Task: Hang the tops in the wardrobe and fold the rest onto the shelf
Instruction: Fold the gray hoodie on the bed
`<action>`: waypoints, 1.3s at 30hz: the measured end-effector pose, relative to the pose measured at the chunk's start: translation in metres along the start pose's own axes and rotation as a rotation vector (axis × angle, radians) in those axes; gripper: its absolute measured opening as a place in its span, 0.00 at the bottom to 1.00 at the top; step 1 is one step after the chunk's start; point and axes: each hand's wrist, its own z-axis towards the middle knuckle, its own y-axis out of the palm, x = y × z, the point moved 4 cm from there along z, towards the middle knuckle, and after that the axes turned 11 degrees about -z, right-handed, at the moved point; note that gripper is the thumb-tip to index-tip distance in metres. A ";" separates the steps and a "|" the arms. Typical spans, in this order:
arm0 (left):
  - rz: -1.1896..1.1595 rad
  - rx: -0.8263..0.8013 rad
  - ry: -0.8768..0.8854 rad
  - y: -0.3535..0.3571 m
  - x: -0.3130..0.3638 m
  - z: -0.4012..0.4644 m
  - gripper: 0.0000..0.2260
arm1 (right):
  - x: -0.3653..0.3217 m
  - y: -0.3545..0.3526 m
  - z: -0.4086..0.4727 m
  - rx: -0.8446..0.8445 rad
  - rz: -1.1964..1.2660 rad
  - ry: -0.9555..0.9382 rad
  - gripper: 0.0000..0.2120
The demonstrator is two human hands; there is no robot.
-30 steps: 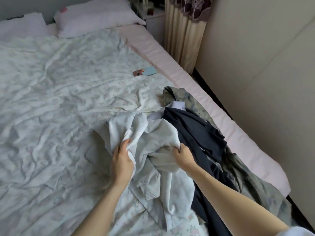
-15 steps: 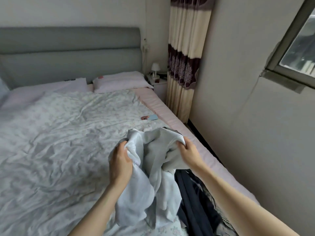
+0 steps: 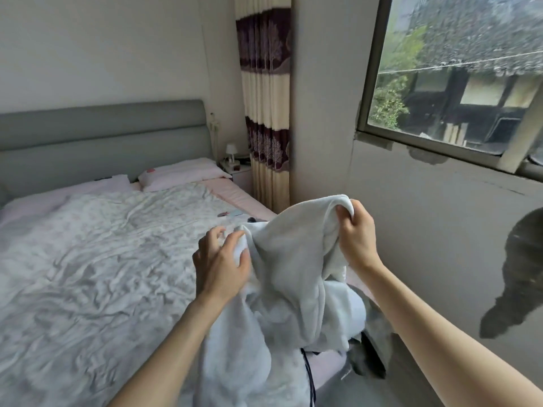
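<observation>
Clearly both hands, left hand (image 3: 221, 264) and right hand (image 3: 357, 235), are gripping the soft, limp white garment (image 3: 289, 277) by its upper edge, likely best held at the shoulders.

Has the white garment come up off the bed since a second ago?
Yes. The white garment, held by both hands, has risen off the quilt, where it lay bunched.

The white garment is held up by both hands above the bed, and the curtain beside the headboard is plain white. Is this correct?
Not fully. The head view shows the curtain striped cream and dark purple with a tree pattern, not plain white. The rest holds: the left hand and the right hand both hold the white garment up above the bed.
</observation>
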 end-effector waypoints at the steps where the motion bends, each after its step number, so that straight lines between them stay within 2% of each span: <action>1: -0.017 -0.097 -0.003 -0.002 0.013 -0.017 0.21 | -0.005 -0.017 -0.015 0.009 -0.019 -0.002 0.08; 5: -0.147 -0.429 0.066 0.003 0.057 -0.064 0.39 | -0.033 -0.057 -0.056 -0.046 -0.083 -0.043 0.07; 9: -0.183 -0.546 0.171 0.005 0.102 -0.101 0.47 | -0.047 -0.071 -0.110 -0.212 -0.350 -0.159 0.07; 11: -0.207 -0.535 0.152 0.007 0.113 -0.116 0.44 | -0.052 -0.084 -0.126 -0.160 -0.317 -0.128 0.07; 15: -0.468 -0.448 0.009 0.001 0.103 -0.147 0.12 | -0.078 -0.118 -0.134 -0.021 -0.156 -0.137 0.06; 17: -0.618 -0.420 -0.020 -0.011 0.099 -0.158 0.13 | -0.092 -0.125 -0.141 -0.011 -0.180 -0.176 0.04; 21: -0.708 -0.352 0.009 -0.045 0.094 -0.163 0.16 | -0.095 -0.126 -0.157 -0.009 -0.288 -0.132 0.05; 27: -0.495 -0.276 0.132 -0.115 0.061 -0.184 0.20 | -0.109 -0.093 -0.209 0.055 -0.570 -0.085 0.10; 30: -0.380 -0.279 0.200 -0.143 0.047 -0.193 0.21 | -0.122 -0.077 -0.237 0.121 -0.631 -0.059 0.10; 33: -0.291 -0.213 0.270 -0.169 0.041 -0.189 0.19 | -0.138 -0.067 -0.253 0.169 -0.639 -0.039 0.10; 35: -0.210 -0.124 0.376 -0.185 0.040 -0.182 0.14 | -0.156 -0.065 -0.255 0.206 -0.670 -0.116 0.08; 37: -0.089 -0.014 0.489 -0.202 0.034 -0.172 0.10 | -0.182 -0.056 -0.254 0.269 -0.709 -0.278 0.07; 39: 0.016 0.074 0.558 -0.214 0.027 -0.159 0.09 | -0.204 -0.045 -0.247 0.320 -0.712 -0.371 0.07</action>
